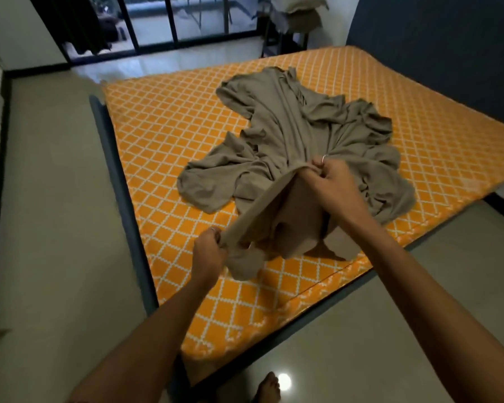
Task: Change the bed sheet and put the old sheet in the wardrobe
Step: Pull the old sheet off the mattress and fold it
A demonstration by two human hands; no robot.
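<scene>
Left hand (210,248) and right hand (328,176) both clamped on one hem of the crumpled khaki fabric sheet (288,135), its bulk lying beyond them on the orange diamond-patterned mattress (163,135).

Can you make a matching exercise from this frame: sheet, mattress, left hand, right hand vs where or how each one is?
Things:
1. sheet
2. mattress
3. left hand
4. right hand

States:
A. orange with white lattice, bare
B. grips the sheet's hem at the near, lower end
C. crumpled in a heap on the bed
D. pinches the hem farther up, over the heap

Pairs: 1-C, 2-A, 3-B, 4-D
</scene>
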